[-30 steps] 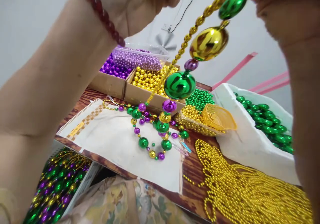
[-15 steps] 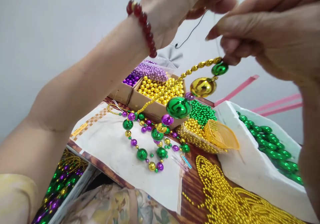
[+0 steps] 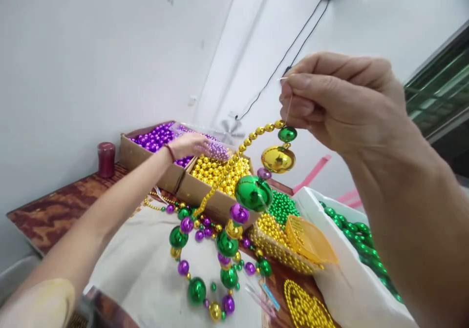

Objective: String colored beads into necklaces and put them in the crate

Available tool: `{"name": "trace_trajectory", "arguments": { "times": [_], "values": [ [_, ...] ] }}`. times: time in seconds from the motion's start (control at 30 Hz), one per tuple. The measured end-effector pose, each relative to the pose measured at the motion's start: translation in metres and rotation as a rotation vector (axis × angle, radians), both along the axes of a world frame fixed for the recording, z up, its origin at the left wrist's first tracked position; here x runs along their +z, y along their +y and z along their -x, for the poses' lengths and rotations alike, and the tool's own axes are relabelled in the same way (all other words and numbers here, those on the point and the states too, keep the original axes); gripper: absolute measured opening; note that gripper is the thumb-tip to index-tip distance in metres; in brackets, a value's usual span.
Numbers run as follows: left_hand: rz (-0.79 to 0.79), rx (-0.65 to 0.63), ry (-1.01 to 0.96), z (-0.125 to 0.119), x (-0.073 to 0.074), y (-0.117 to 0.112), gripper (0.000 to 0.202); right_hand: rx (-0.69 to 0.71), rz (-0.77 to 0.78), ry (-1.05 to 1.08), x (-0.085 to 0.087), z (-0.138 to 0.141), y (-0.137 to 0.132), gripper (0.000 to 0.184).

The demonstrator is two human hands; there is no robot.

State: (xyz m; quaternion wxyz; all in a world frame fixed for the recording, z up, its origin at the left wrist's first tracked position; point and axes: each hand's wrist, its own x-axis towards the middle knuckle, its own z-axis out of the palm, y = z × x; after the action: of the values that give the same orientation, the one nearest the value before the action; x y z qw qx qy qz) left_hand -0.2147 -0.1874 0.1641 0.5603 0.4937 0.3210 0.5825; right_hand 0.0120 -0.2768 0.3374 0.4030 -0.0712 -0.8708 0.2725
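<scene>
My right hand point(image 3: 340, 101) is raised above the table, its fingers pinched on the thread of a bead necklace point(image 3: 252, 191) of green, gold and purple balls. The strand hangs down and its lower loop lies on a white cloth point(image 3: 146, 274). My left hand point(image 3: 192, 145) reaches far out over a clear tub of pale purple beads point(image 3: 216, 147) that rests on cardboard boxes. Its fingers lie on the beads, partly curled. Whether they hold any bead I cannot see.
Cardboard boxes hold dark purple beads point(image 3: 154, 135) and gold beads point(image 3: 216, 172). A basket of small gold and green beads point(image 3: 282, 230) carries a yellow scoop point(image 3: 308, 240). A white box with big green beads point(image 3: 359, 240) stands right. A dark red can point(image 3: 106, 159) stands by the wall.
My left hand has let go near the necklace top and stretched away to the purple bead tub. The right hand alone now holds the strand; the view has tilted upward.
</scene>
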Motion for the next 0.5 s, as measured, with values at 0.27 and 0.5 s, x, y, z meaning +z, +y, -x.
{"name": "trace_trajectory", "arguments": {
  "times": [0.27, 0.5],
  "values": [
    [-0.403, -0.891, -0.105, -0.111, 0.069, -0.044, 0.075, 0.001, -0.099, 0.000, 0.039, 0.001, -0.020, 0.020],
    [-0.468, -0.777, -0.008, -0.106, 0.084, -0.070, 0.076, -0.073, -0.090, -0.100, 0.036, -0.018, -0.017, 0.024]
  ]
}}
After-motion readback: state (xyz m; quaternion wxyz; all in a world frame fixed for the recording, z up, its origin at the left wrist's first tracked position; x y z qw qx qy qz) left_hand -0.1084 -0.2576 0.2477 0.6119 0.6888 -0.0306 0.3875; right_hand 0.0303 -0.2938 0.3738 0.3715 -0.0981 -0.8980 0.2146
